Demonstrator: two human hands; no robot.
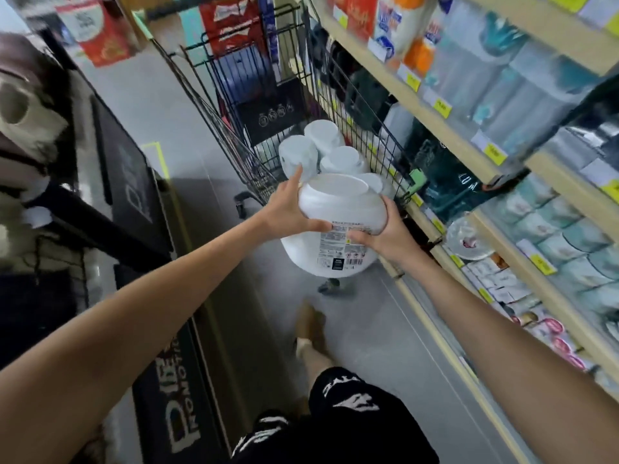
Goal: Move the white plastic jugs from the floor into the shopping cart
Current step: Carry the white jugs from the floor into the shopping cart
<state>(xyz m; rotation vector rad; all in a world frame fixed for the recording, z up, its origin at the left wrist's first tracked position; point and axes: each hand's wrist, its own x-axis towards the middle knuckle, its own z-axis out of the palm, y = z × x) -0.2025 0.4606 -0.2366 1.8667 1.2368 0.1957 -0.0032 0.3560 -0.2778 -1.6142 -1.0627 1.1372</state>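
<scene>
Both hands (288,209) (385,236) grip a white jug (335,209) (bottom up) by the cart (254,139).

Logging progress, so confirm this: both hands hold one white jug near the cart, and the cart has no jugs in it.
Wrong on the cart: the head view shows several white jugs already in it. The left hand and right hand do hold one white jug near it.

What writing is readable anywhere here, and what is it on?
"P", large, beside what seems "PROMOTION": black floor display.
Label on the white jug: print and barcode too small.
Prices on the yellow shelf tags: blurred.
Lettering on the red packs ahead: blurred.
White print on the shorts: unreadable.
</scene>
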